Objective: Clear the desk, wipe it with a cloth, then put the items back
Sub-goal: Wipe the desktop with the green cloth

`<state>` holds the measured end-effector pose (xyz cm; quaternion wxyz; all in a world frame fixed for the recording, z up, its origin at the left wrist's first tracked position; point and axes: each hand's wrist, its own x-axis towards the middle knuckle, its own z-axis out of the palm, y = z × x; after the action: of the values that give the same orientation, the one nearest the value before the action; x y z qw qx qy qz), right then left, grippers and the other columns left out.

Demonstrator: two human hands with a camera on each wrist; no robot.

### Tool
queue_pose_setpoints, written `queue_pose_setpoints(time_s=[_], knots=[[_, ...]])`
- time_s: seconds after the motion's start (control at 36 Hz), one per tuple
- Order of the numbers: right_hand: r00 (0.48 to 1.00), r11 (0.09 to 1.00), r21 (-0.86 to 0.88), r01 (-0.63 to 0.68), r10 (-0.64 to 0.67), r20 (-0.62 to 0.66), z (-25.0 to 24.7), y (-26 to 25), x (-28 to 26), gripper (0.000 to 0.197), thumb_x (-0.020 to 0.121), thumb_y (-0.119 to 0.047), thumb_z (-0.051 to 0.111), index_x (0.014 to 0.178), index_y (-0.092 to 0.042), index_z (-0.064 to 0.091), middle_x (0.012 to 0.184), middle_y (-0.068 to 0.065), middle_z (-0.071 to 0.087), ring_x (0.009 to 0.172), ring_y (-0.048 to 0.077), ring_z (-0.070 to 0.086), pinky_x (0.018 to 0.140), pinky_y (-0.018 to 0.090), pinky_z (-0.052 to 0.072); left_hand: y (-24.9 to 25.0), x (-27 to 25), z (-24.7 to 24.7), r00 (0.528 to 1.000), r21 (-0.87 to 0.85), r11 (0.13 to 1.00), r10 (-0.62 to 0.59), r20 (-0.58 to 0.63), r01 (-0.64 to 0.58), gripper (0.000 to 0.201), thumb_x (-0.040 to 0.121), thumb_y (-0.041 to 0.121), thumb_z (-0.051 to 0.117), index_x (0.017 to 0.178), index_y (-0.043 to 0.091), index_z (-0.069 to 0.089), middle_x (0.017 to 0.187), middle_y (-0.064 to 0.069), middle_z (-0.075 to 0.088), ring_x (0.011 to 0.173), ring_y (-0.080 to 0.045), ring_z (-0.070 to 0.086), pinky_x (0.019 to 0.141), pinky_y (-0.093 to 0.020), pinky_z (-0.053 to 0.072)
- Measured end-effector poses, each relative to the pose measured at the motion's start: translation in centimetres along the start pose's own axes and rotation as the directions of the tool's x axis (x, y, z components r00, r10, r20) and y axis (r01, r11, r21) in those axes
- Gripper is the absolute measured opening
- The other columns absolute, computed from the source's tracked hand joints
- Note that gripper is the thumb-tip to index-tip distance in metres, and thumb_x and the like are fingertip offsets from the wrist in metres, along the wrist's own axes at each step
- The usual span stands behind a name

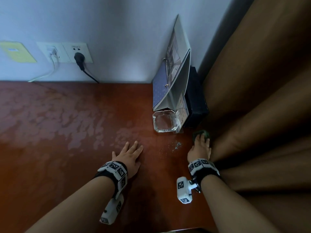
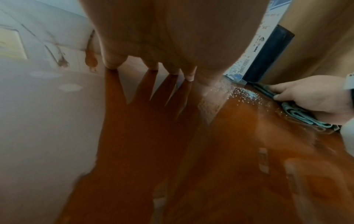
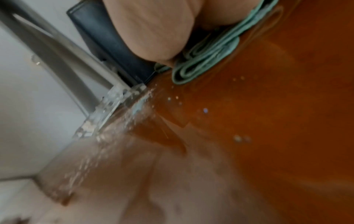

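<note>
My right hand [image 1: 201,146] lies on a folded green cloth [image 1: 202,132] at the right edge of the reddish-brown desk [image 1: 67,148], its fingers pressing the cloth down beside the curtain. In the left wrist view the cloth [image 2: 298,116] shows under that hand [image 2: 306,97], and the right wrist view shows its folded layers [image 3: 206,57]. My left hand [image 1: 129,153] rests flat on the desk with straight, spread fingers and holds nothing. Pale crumbs [image 1: 176,144] lie between the two hands. The desk surface carries damp streaks on the left.
A glass ashtray [image 1: 165,121], an open ring binder [image 1: 171,78], a clear sign holder [image 1: 182,111] and a dark box [image 1: 196,98] stand in the back right corner. A brown curtain [image 1: 260,98] hangs on the right. Wall sockets [image 1: 67,52] with plugged cables sit behind the desk.
</note>
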<state>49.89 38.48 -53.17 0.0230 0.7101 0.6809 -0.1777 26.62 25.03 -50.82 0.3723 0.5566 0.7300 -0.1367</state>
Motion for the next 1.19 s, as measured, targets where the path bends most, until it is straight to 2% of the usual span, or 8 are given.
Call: queue_pose_setpoints(time_s=[0.36, 0.44, 0.56, 0.61, 0.69, 0.81, 0.94, 1.19], knots=[[0.932, 0.932, 0.063, 0.356, -0.359, 0.049, 2.6, -1.0, -6.1, 0.072, 0.088, 0.006, 0.034, 0.151, -0.026, 0.019, 0.158, -0.013, 0.008, 0.147, 0.012, 0.001, 0.119, 0.029, 0.011, 0.1, 0.0, -0.4, 0.999, 0.012, 1.0, -0.014, 0.045, 0.013, 0.065, 0.104, 0.04, 0.036, 0.156, 0.041, -0.003, 0.162, 0.014, -0.02, 0.15, -0.02, -0.02, 0.115, -0.066, 0.003], [0.874, 0.858, 0.232, 0.458, -0.482, 0.059, 2.4, -0.1, -6.1, 0.07, 0.084, 0.016, 0.033, 0.144, -0.018, 0.038, 0.151, -0.012, 0.028, 0.145, 0.013, 0.016, 0.114, 0.015, 0.011, -0.2, 0.1, -1.1, 0.998, 0.006, 1.0, -0.002, 0.061, 0.002, 0.063, 0.104, 0.039, 0.035, 0.156, 0.04, -0.001, 0.163, 0.014, -0.017, 0.15, -0.02, -0.017, 0.116, -0.065, 0.005], [0.944, 0.727, 0.631, 0.27, -0.329, -0.024, 0.0, 1.2, -5.4, 0.061, 0.083, 0.023, 0.032, 0.127, -0.009, 0.059, 0.134, -0.007, 0.048, 0.129, 0.007, 0.041, 0.098, -0.004, 0.019, -1.3, 0.4, -1.8, 0.999, -0.022, 0.999, 0.031, 0.031, -0.03, 0.063, 0.104, 0.039, 0.037, 0.157, 0.039, 0.003, 0.165, 0.01, -0.004, 0.152, -0.02, -0.004, 0.122, -0.053, 0.01], [0.974, 0.701, 0.681, 0.213, -0.206, -0.092, -0.8, 1.8, -4.9, 0.058, 0.087, 0.019, 0.033, 0.128, -0.012, 0.059, 0.135, -0.009, 0.048, 0.128, 0.005, 0.041, 0.102, 0.001, 0.022, -1.7, 0.2, -1.8, 1.0, -0.027, 1.0, 0.006, -0.015, -0.006, 0.064, 0.103, 0.041, 0.039, 0.155, 0.043, 0.003, 0.165, 0.012, -0.005, 0.152, -0.02, -0.001, 0.12, -0.057, 0.013], [0.994, 0.767, 0.635, 0.091, -0.033, -0.103, -0.4, 2.2, -4.0, 0.06, 0.091, 0.013, 0.03, 0.138, -0.018, 0.048, 0.15, -0.007, 0.035, 0.141, 0.012, 0.026, 0.115, 0.022, 0.016, -2.2, 0.0, -1.6, 0.991, -0.048, 0.991, -0.128, -0.026, 0.127, 0.068, 0.1, 0.045, 0.043, 0.153, 0.051, -0.001, 0.162, 0.017, -0.017, 0.15, -0.029, -0.015, 0.11, -0.074, 0.015], [1.0, 0.965, 0.263, 0.0, -0.004, 0.016, 0.9, 0.8, -3.6, 0.072, 0.084, 0.011, 0.032, 0.149, -0.021, 0.027, 0.16, -0.004, 0.01, 0.147, 0.021, 0.001, 0.118, 0.039, 0.006, -4.3, 0.9, -0.2, 0.969, -0.059, 0.967, -0.246, 0.011, 0.247, 0.081, 0.093, 0.061, 0.046, 0.146, 0.058, -0.014, 0.159, 0.007, -0.031, 0.144, -0.047, -0.023, 0.113, -0.07, 0.016], [0.999, 0.985, 0.169, -0.03, 0.024, 0.038, 1.8, -2.5, -4.3, 0.077, 0.083, 0.007, 0.035, 0.151, -0.026, 0.019, 0.16, -0.009, 0.002, 0.147, 0.02, 0.0, 0.117, 0.036, 0.013, -4.8, 0.5, 0.3, 0.97, -0.078, 0.967, -0.24, 0.023, 0.241, 0.082, 0.092, 0.062, 0.049, 0.146, 0.06, -0.013, 0.159, 0.015, -0.029, 0.144, -0.044, -0.026, 0.109, -0.073, 0.022], [0.976, 0.965, 0.169, 0.199, -0.211, 0.056, 3.9, -7.7, -8.2, 0.072, 0.088, 0.005, 0.037, 0.151, -0.027, 0.021, 0.159, -0.009, 0.006, 0.147, 0.02, 0.001, 0.119, 0.037, 0.013, -4.6, 0.4, -0.1, 0.973, -0.082, 0.97, -0.227, 0.044, 0.23, 0.082, 0.093, 0.06, 0.051, 0.147, 0.058, -0.012, 0.159, 0.012, -0.029, 0.143, -0.044, -0.027, 0.109, -0.073, 0.022]])
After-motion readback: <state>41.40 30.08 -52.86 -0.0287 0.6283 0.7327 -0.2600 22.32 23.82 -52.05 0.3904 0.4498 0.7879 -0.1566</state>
